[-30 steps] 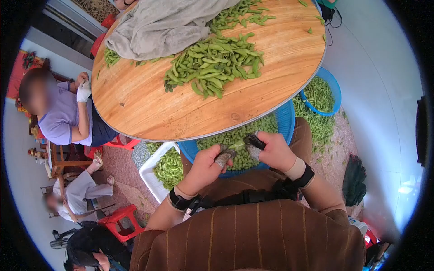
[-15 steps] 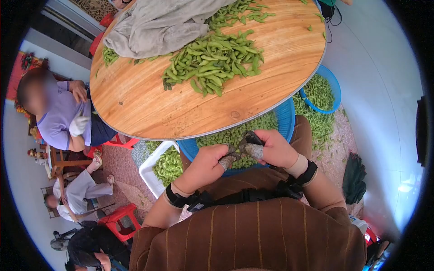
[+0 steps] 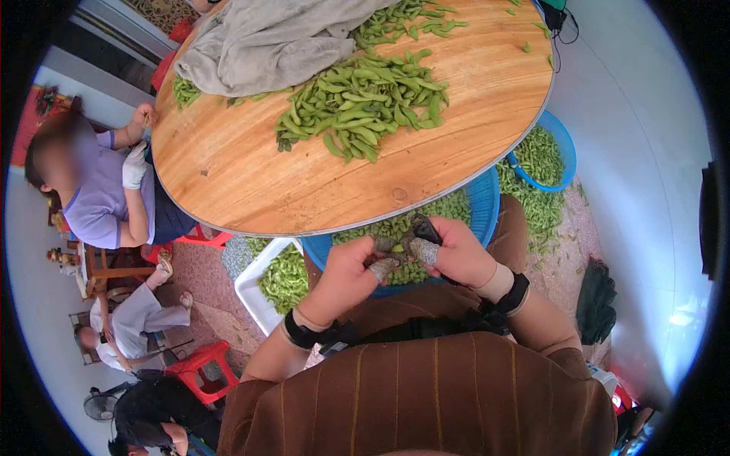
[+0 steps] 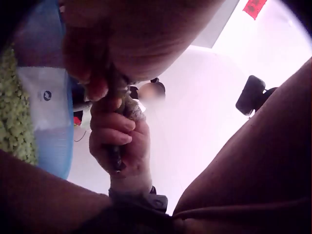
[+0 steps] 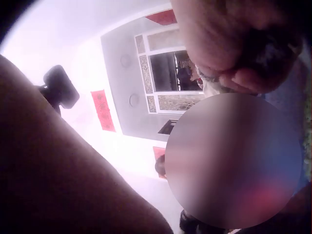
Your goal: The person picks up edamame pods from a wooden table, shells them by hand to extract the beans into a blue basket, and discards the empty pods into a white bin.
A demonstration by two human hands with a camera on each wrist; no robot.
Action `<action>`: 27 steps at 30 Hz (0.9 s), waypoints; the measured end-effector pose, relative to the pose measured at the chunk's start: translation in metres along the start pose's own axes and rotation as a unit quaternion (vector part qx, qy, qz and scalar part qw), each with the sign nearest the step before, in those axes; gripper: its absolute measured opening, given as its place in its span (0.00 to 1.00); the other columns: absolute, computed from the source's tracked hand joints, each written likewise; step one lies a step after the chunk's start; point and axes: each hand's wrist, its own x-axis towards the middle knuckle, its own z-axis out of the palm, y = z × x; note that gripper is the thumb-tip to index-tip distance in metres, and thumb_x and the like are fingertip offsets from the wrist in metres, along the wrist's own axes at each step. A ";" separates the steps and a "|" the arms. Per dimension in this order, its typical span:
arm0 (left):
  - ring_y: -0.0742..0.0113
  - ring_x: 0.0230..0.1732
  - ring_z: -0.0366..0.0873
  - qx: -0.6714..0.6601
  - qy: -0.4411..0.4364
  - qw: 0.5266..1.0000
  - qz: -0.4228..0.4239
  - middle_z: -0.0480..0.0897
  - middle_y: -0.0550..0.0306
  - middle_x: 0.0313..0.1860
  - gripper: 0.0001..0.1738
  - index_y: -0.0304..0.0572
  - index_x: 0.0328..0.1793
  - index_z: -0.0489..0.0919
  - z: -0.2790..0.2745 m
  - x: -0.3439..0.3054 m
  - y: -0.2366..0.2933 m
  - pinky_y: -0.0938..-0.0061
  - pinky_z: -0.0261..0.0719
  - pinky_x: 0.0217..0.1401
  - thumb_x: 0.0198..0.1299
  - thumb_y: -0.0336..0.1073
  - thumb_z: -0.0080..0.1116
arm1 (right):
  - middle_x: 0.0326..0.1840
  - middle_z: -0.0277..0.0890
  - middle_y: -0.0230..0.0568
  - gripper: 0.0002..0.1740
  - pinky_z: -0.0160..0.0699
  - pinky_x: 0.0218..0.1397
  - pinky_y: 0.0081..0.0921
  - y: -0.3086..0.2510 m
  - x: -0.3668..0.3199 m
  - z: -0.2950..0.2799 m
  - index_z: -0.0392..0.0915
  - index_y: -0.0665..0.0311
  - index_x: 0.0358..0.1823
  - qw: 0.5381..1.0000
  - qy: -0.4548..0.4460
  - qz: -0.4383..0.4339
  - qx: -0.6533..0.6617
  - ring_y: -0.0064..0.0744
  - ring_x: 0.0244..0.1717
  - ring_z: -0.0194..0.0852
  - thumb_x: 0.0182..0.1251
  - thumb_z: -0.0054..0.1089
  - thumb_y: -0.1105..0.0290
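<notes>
Above a blue basket (image 3: pixel 487 204) of green beans (image 3: pixel 455 207), both hands meet thumb to thumb. My left hand (image 3: pixel 341 280) pinches a small green bean pod (image 3: pixel 398 248), mostly hidden by the fingers. Curled fingers of my right hand (image 3: pixel 465 252) grip a dark-handled tool (image 3: pixel 424 228); its working end is hidden, so I cannot tell its kind. From the left wrist, the tool's dark handle (image 4: pixel 116 160) sticks out below the right fist. Grey, worn wraps (image 3: pixel 382 267) cover the thumbs.
Ahead stands a round wooden table (image 3: pixel 243 175) with a pod heap (image 3: pixel 365 102) and a grey cloth (image 3: pixel 258 49). A white crate (image 3: pixel 249 287) of pods lies left, a blue basin (image 3: pixel 566 144) right. A person in purple (image 3: pixel 99 190) sits left.
One second ago a longer green pod showed between the hands; half a second ago none showed, and now a small green piece does. The hands stay over the basket. The seated person's hands have moved.
</notes>
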 end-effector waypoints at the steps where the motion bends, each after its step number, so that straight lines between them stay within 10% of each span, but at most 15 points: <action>1: 0.75 0.18 0.67 0.120 0.016 0.989 0.087 0.78 0.62 0.25 0.08 0.39 0.42 0.77 -0.002 0.001 -0.002 0.83 0.63 0.20 0.64 0.35 0.51 | 0.19 0.69 0.26 0.08 0.59 0.19 0.15 0.000 0.001 0.001 0.72 0.64 0.32 1.000 0.000 -0.003 0.002 0.14 0.17 0.62 0.64 0.57 0.67; 3: 0.75 0.19 0.68 0.236 0.031 0.956 0.171 0.77 0.62 0.25 0.06 0.40 0.41 0.76 -0.004 0.001 0.000 0.83 0.63 0.21 0.65 0.33 0.50 | 0.18 0.68 0.26 0.07 0.61 0.20 0.16 0.001 0.002 0.001 0.73 0.64 0.32 0.999 0.005 -0.011 0.037 0.14 0.17 0.63 0.64 0.58 0.68; 5: 0.76 0.18 0.67 -0.206 0.013 0.972 -0.116 0.77 0.62 0.24 0.05 0.40 0.39 0.76 -0.004 0.000 0.009 0.83 0.64 0.20 0.65 0.32 0.50 | 0.18 0.68 0.25 0.07 0.61 0.20 0.15 -0.002 -0.002 0.003 0.74 0.63 0.33 0.998 -0.006 -0.038 0.044 0.13 0.17 0.63 0.64 0.58 0.68; 9: 0.76 0.18 0.67 -0.346 -0.006 0.927 -0.144 0.76 0.63 0.23 0.06 0.41 0.37 0.76 -0.004 -0.004 0.012 0.82 0.64 0.21 0.65 0.31 0.49 | 0.19 0.70 0.33 0.08 0.65 0.22 0.21 0.000 -0.008 0.000 0.76 0.64 0.33 0.998 -0.041 -0.046 -0.012 0.22 0.18 0.67 0.61 0.60 0.67; 11: 0.74 0.18 0.69 -0.043 0.072 0.992 -0.090 0.76 0.62 0.21 0.07 0.40 0.33 0.75 -0.002 -0.004 0.008 0.78 0.67 0.21 0.64 0.31 0.50 | 0.21 0.71 0.38 0.08 0.66 0.23 0.24 0.006 -0.005 -0.002 0.76 0.65 0.33 0.979 0.038 -0.136 -0.147 0.30 0.20 0.69 0.59 0.61 0.67; 15: 0.66 0.21 0.73 0.186 0.119 0.971 0.093 0.76 0.53 0.21 0.06 0.38 0.29 0.75 0.003 -0.006 0.009 0.71 0.70 0.24 0.58 0.31 0.55 | 0.27 0.71 0.53 0.11 0.70 0.30 0.32 -0.005 -0.006 -0.002 0.76 0.67 0.34 0.904 0.095 -0.247 -0.335 0.50 0.29 0.72 0.55 0.62 0.67; 17: 0.59 0.21 0.74 0.307 0.062 0.936 0.161 0.76 0.46 0.24 0.03 0.37 0.29 0.74 0.003 -0.006 0.017 0.67 0.72 0.26 0.53 0.27 0.55 | 0.23 0.72 0.44 0.10 0.70 0.26 0.28 -0.010 -0.007 0.001 0.76 0.67 0.32 0.878 0.075 -0.307 -0.359 0.38 0.22 0.71 0.57 0.62 0.66; 20: 0.68 0.21 0.73 0.206 0.012 0.969 0.137 0.76 0.54 0.22 0.03 0.38 0.30 0.75 0.002 -0.010 0.026 0.73 0.71 0.24 0.56 0.27 0.54 | 0.19 0.68 0.24 0.06 0.62 0.18 0.16 -0.011 -0.010 0.007 0.76 0.64 0.33 0.998 -0.027 -0.059 -0.005 0.12 0.16 0.61 0.62 0.60 0.68; 24: 0.81 0.21 0.70 -0.124 -0.097 0.983 -0.091 0.75 0.66 0.21 0.05 0.41 0.38 0.77 -0.005 -0.019 0.033 0.84 0.67 0.23 0.64 0.32 0.50 | 0.19 0.68 0.24 0.05 0.61 0.19 0.14 -0.005 -0.006 0.006 0.77 0.62 0.34 0.985 -0.098 -0.001 0.145 0.11 0.17 0.62 0.63 0.59 0.69; 27: 0.82 0.17 0.67 -0.143 0.015 0.986 -0.084 0.76 0.67 0.21 0.09 0.42 0.38 0.76 -0.021 -0.037 0.028 0.86 0.63 0.19 0.67 0.38 0.49 | 0.21 0.71 0.30 0.10 0.64 0.20 0.19 0.000 0.002 0.004 0.78 0.66 0.38 0.992 -0.104 -0.008 0.068 0.22 0.16 0.66 0.61 0.62 0.66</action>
